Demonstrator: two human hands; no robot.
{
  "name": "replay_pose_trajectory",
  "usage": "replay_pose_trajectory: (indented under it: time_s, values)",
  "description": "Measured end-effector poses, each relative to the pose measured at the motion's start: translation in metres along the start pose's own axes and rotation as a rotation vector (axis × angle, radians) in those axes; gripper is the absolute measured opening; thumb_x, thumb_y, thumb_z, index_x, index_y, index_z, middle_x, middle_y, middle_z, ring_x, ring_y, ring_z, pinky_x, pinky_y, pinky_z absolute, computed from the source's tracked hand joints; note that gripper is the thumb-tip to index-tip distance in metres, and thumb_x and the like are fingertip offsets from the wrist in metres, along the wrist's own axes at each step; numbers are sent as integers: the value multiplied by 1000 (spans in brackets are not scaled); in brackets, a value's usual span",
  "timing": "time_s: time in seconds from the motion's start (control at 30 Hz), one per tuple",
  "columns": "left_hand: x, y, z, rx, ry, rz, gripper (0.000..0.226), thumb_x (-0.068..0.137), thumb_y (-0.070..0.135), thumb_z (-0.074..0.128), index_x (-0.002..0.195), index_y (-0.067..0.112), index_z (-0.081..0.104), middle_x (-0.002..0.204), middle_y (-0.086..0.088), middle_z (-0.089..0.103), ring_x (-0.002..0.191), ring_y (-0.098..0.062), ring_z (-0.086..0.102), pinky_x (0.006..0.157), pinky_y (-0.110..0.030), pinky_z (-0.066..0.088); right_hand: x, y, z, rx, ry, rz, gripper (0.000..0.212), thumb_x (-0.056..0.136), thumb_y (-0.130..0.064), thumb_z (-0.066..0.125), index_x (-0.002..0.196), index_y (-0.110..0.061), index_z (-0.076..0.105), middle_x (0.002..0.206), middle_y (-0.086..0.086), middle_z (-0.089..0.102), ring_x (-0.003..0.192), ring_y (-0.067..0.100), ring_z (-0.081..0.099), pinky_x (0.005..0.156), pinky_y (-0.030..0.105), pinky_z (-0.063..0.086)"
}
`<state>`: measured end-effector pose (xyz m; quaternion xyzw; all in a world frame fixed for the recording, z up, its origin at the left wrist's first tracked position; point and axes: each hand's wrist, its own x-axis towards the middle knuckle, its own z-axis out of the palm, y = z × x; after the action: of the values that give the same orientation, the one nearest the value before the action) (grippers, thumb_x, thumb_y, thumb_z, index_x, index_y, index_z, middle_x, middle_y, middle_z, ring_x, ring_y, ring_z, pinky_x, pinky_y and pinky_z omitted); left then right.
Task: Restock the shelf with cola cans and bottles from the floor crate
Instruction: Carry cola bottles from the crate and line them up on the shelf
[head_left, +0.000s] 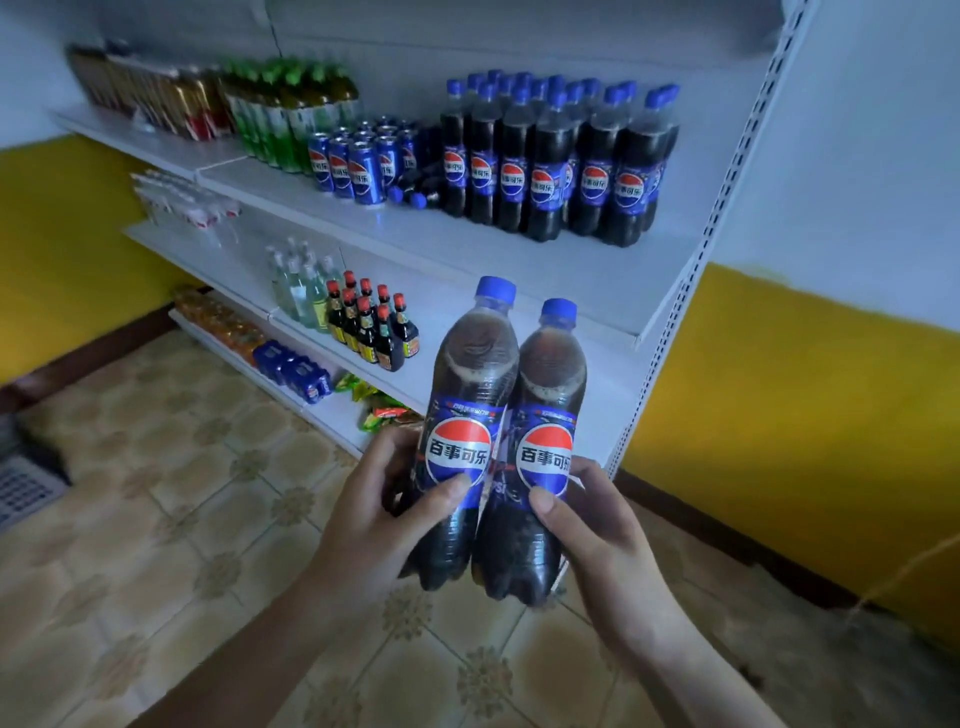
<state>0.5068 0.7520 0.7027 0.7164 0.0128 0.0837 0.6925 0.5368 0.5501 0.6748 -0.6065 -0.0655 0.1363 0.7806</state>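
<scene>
Your left hand (374, 509) grips one cola bottle (470, 384), your right hand (605, 535) a second bottle (551, 395), upright and touching, short of the shelf (519, 260); next move, judged: stand both beside the stocked row (550, 166).

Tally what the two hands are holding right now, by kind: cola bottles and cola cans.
Cola bottles: 2. The left hand grips the left bottle and the right hand grips the right bottle.
Cola cans: 0 in hand. The cans stand on the top shelf.
Total: 2
</scene>
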Motion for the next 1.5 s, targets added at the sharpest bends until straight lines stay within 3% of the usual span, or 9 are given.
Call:
replay_pose_trajectory:
  time_s: [0.17, 0.23, 0.33, 0.47, 0.77, 0.9, 1.1, 1.33, 1.5]
  values:
    - [65, 0, 11, 18, 14, 19, 38, 77, 38, 77, 110, 25, 65, 98, -12, 73, 76, -53, 62, 55, -61, 50, 65, -28, -21, -60, -24, -22, 37, 91, -20, 75, 121, -7, 59, 120, 9, 74, 112, 28, 70, 96, 41, 55]
    - [87, 0, 14, 7, -17, 13, 44, 78, 38, 78, 118, 25, 66, 107, -11, 74, 88, -50, 66, 71, -67, 55, 83, -39, -25, -87, -35, -41, 35, 91, -13, 73, 122, -6, 58, 119, 8, 74, 111, 27, 71, 96, 41, 57]
    - [124, 1, 13, -20, -75, 8, 47, 77, 33, 81, 122, 25, 67, 116, -8, 74, 107, -28, 71, 94, -52, 56, 112, -51, -31, -97, -18, -77, 37, 88, -9, 74, 121, -5, 56, 117, 11, 74, 109, 32, 71, 96, 47, 58]
    - [179, -8, 12, -33, -135, 45, 50, 77, 4, 85, 115, 34, 73, 110, -10, 77, 104, -26, 73, 84, -28, 57, 153, -54, -33, -159, 46, -168, 46, 81, -23, 83, 120, -16, 59, 111, 12, 73, 96, 45, 68, 81, 71, 53]
    - [323, -1, -1, 104, -402, 210, 40, 76, 41, 80, 112, 31, 67, 103, -1, 76, 93, -19, 72, 82, -37, 58, 241, -61, -23, -199, 282, -270, 50, 78, -20, 86, 119, -18, 56, 102, 18, 71, 73, 45, 66, 55, 45, 55]
    - [370, -4, 11, 62, -495, 228, 43, 76, 36, 83, 113, 22, 67, 102, -6, 76, 92, -22, 72, 77, -35, 59, 262, -69, -26, -280, 415, -280, 51, 81, -18, 85, 122, -21, 56, 103, 14, 73, 84, 39, 69, 63, 53, 58]
    - [416, -11, 27, 30, -560, 238, 44, 68, 38, 88, 107, 36, 68, 107, 1, 77, 100, -17, 72, 87, -29, 55, 291, -84, -37, -413, 495, -285, 50, 84, -11, 83, 124, -24, 57, 107, 5, 74, 92, 25, 71, 66, 53, 60]
    - [453, -20, 42, 94, -663, 237, 42, 74, 23, 86, 111, 31, 68, 110, 5, 77, 103, -12, 72, 89, -23, 54, 323, -71, -58, -443, 578, -282, 55, 83, -8, 83, 125, -27, 54, 116, -10, 73, 108, 11, 70, 87, 30, 57]
    - [464, -35, 48, 119, -668, 260, 45, 74, 27, 83, 115, 30, 66, 109, 10, 76, 101, -9, 72, 87, -19, 52, 332, -56, -65, -492, 588, -298, 58, 85, -8, 81, 132, -24, 51, 119, -17, 70, 115, 9, 67, 97, 29, 56]
